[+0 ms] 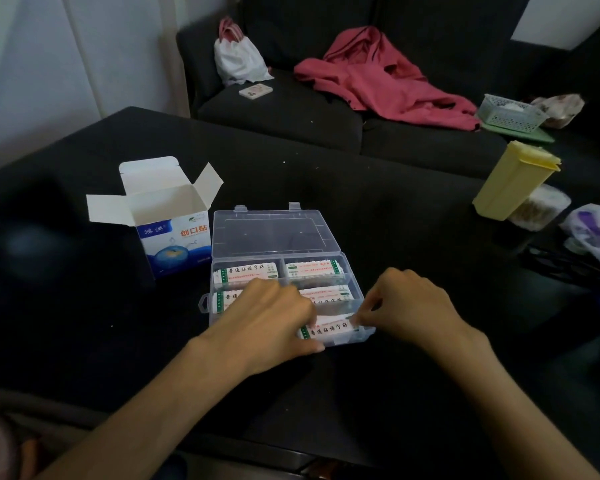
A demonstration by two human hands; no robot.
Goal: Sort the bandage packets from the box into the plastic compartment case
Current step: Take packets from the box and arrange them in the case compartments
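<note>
Fingers of both hands pinch a bandage packet [328, 330] lying crosswise in the case's [219, 268] nearest compartment.

Clear glossy plastic case [219, 237], seemingly smooth

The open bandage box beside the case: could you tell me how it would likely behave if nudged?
The bandage box looks like thin card standing upright with flaps open, so it is probably light and would slide or tip easily. No packets show inside, so it may be nearly empty. Its walls would likely dent if squeezed.

Open clear case [219, 237] holds white packets [328, 330] (box [174, 237] open beside).
</note>
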